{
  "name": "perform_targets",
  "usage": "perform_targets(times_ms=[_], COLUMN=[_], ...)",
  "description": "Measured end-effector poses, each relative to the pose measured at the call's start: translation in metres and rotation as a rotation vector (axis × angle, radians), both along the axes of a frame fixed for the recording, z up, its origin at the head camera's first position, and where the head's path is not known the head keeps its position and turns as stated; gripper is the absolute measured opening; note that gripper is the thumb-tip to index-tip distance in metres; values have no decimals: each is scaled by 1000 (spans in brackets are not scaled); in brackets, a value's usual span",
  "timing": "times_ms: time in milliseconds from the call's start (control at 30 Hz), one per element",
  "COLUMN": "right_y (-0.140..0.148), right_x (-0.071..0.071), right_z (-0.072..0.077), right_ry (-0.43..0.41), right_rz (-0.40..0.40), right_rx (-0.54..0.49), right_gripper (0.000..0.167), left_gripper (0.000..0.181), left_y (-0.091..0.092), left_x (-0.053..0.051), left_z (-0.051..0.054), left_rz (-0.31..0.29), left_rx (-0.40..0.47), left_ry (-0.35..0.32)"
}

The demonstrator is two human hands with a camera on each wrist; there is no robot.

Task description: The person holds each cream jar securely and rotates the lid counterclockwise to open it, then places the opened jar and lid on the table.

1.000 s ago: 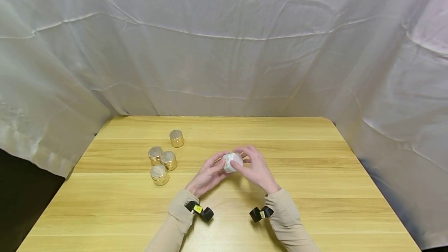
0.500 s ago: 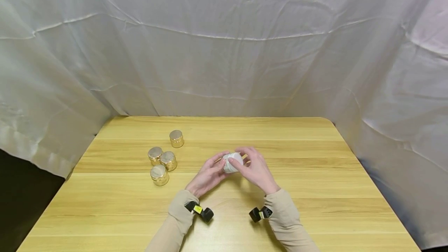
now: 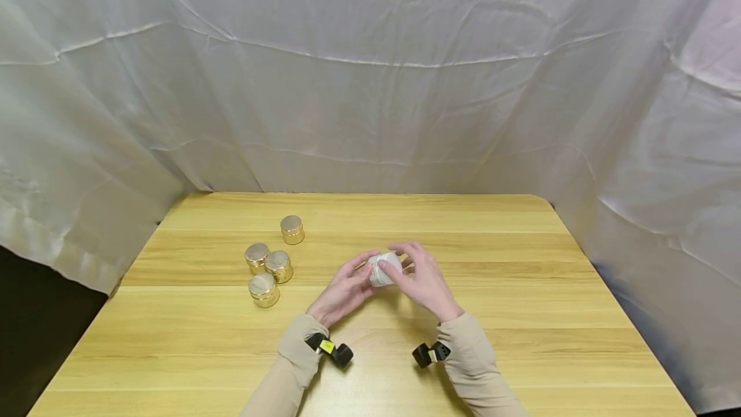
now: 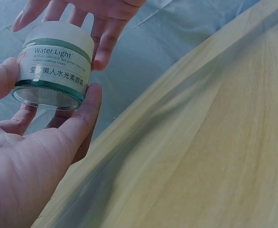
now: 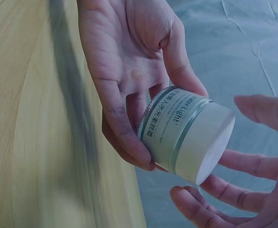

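Observation:
My left hand (image 3: pixel 345 291) grips a cream jar (image 4: pixel 53 66) by its lower part, fingers and thumb curled round the sides. The jar has a white lid (image 5: pixel 205 142), a greenish glass body and a label reading "Water Light". It is held tilted above the table, its lid towards my right hand (image 3: pixel 425 280). The fingers of that hand are spread loosely around the lid. In the right wrist view its thumb (image 5: pixel 260 111) stands apart from the lid, while other fingertips lie close behind the rim; whether they touch is unclear.
Several gold lidded jars stand at the left of the wooden table (image 3: pixel 521 275): one farther back (image 3: pixel 292 229), others grouped nearer, including a front one (image 3: pixel 264 289). A pale grey curtain (image 3: pixel 370 101) hangs behind the table and along its sides.
My right thumb and fingers have shifted slightly around the white lid. The left hand and cream jar stay in nearly the same place, and the gold jars have not moved.

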State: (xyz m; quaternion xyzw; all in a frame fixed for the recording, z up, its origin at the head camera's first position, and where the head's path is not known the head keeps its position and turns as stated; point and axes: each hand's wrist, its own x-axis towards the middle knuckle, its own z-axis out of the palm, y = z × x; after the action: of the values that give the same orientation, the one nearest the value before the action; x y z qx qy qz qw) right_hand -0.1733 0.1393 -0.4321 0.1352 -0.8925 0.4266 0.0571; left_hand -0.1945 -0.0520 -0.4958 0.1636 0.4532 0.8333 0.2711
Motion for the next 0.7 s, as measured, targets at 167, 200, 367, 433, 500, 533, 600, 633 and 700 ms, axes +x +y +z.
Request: perform_targets(times_ms=[167, 200, 367, 433, 500, 533, 600, 633, 700], right_y=[0, 0, 1, 1, 1, 1, 1, 1, 1], right_x=[1, 1, 0, 0, 0, 0, 0, 0, 0], right_z=[0, 1, 0, 0, 0, 1, 1, 1, 1], right_ry=[8, 12, 51, 57, 47, 44, 28, 24, 20], right_rz=[-21, -19, 28, 53, 63, 61, 41, 29, 3], right_rx=[-3, -7, -34, -58, -75, -77, -70, -60, -39], right_gripper=[40, 40, 35, 35, 38, 39, 42, 44, 44], left_gripper=[61, 61, 60, 59, 58, 58, 58, 58, 58], left_y=[0, 0, -1, 0, 0, 0, 0, 0, 0], left_x=[-1, -1, -1, -1, -1, -1, -1, -1, -1], left_z=[-2, -2, -2, -2, -1, -1, -1, -1, -1], left_rz=[-8, -8, -9, -9, -8, -6, -5, -4, -4], left_rx=[-5, -4, 6, 12, 14, 14, 14, 12, 10], left_ry=[10, 9, 1, -5, -11, -14, -15, -14, -12])
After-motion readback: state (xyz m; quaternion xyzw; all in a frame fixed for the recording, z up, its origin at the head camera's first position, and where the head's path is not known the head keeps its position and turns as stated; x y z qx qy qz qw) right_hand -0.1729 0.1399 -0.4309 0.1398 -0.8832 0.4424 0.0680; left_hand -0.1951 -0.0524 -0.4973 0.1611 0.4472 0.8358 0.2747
